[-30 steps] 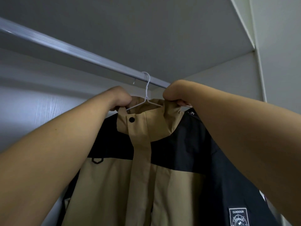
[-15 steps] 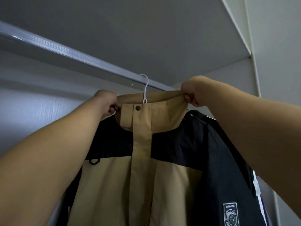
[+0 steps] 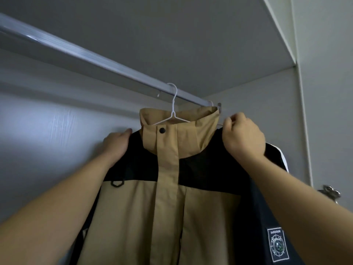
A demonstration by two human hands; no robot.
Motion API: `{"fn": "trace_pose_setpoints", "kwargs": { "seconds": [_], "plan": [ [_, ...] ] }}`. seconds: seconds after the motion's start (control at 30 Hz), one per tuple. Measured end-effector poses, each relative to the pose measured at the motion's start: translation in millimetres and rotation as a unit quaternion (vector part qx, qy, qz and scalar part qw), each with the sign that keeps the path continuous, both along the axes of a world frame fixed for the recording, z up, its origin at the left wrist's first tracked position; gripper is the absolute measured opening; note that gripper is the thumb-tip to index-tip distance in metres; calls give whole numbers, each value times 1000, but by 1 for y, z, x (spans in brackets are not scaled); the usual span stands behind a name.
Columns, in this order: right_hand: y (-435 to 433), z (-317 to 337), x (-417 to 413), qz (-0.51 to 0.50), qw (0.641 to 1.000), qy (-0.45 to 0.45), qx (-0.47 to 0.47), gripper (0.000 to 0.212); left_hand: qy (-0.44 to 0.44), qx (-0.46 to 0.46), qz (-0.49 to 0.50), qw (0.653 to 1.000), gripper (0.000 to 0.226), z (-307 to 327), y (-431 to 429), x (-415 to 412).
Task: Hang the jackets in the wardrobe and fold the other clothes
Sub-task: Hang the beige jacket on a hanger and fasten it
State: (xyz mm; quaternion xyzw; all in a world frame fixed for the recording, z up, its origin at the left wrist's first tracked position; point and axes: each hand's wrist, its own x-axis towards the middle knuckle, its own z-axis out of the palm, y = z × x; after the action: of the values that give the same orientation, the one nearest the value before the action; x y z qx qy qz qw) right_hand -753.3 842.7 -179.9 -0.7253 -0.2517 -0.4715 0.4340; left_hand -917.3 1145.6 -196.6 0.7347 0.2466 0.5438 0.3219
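Two bare hands tend a tan-and-black jacket point(image 3: 168, 207) hanging on a white wire hanger point(image 3: 173, 111), hooked over the wardrobe's metal rail point(image 3: 95, 60) near its right end. The left hand point(image 3: 116, 144) lies flat on the jacket's black shoulder, fingers fairly straight. The right hand point(image 3: 244, 137), fingers curled, pinches the other shoulder's fabric just beside the tan collar point(image 3: 183, 138).

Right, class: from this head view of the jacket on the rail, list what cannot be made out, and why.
Head view only:
Hanger arms: hidden inside the jacket collar.
Jacket hem: cut off by the bottom edge.
Left hand fingers: behind the jacket's shoulder.
Sleeve badge small print: too small.
Metal object at right: blurred.
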Motion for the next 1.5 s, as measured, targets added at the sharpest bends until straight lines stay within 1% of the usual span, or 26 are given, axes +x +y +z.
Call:
{"fn": "trace_pose_setpoints", "kwargs": {
  "seconds": [0.07,0.17,0.27,0.33,0.43,0.57,0.63,0.7,0.77,0.8,0.83,0.9,0.93,0.97,1.0,1.03,1.07,1.13,1.17,1.2,1.23,1.3,1.33,1.4,1.47,1.5],
  "plan": [
    [-5,-37,11,-69,995,-70,-18,41,8,68,37,997,53,-28,10,0],
    [-9,-80,30,-86,995,-41,-26,46,-51,133,91,986,47,-47,12,2],
    [-12,-100,43,-82,996,-22,-40,49,-53,141,147,978,40,-50,11,5],
    [-11,-101,49,-61,997,-23,-29,45,-49,127,161,977,40,-54,19,4],
    [-15,-96,58,-36,999,-9,1,31,-24,146,183,972,52,-60,34,-1],
    [-28,-90,69,-60,992,-102,-53,22,-9,184,197,963,56,-52,46,-8],
    [-32,-80,78,-18,995,-84,-48,21,6,195,207,959,58,-47,51,-11],
    [-35,-67,88,72,996,-47,-13,16,15,200,204,958,58,-43,56,-13],
    [-39,-53,94,136,990,-19,15,17,16,200,192,961,59,-39,59,-12],
    [-40,-47,95,181,983,12,34,21,15,195,185,963,60,-37,60,-11],
    [-42,-43,95,251,964,58,67,25,16,187,179,966,61,-35,62,-10],
    [-42,-41,91,414,885,160,140,25,28,175,170,969,63,-33,66,-8],
    [-41,-44,90,472,843,198,167,23,36,172,166,970,64,-33,66,-7],
    [-39,-48,91,505,813,227,181,23,43,169,160,972,65,-34,66,-5],
    [-38,-54,91,513,799,253,183,25,48,168,154,972,66,-35,66,-4],
    [-36,-61,93,501,801,274,178,27,51,168,149,973,67,-35,65,-3],
    [-34,-68,94,473,817,286,162,28,50,167,148,974,66,-36,65,-2],
    [-30,-76,95,379,883,265,78,31,41,165,149,974,64,-34,66,-3],
    [-28,-77,96,322,917,235,26,32,36,166,148,974,63,-33,68,-5],
    [-26,-76,97,271,940,204,-20,34,32,169,147,974,63,-32,70,-7],
    [-24,-74,96,229,955,177,-61,35,31,173,146,974,63,-30,71,-10],
    [-22,-66,93,156,970,147,-117,32,36,182,148,972,64,-27,73,-14],
    [-21,-62,90,125,975,141,-119,28,39,184,149,971,64,-26,73,-16],
    [-17,-54,79,107,985,121,-65,24,49,183,150,970,64,-25,72,-17],
    [-6,-45,62,72,994,80,-4,29,59,182,148,970,64,-29,71,-16],
    [2,-41,52,35,998,54,-4,33,60,180,145,971,64,-31,70,-15]
  ]
}}
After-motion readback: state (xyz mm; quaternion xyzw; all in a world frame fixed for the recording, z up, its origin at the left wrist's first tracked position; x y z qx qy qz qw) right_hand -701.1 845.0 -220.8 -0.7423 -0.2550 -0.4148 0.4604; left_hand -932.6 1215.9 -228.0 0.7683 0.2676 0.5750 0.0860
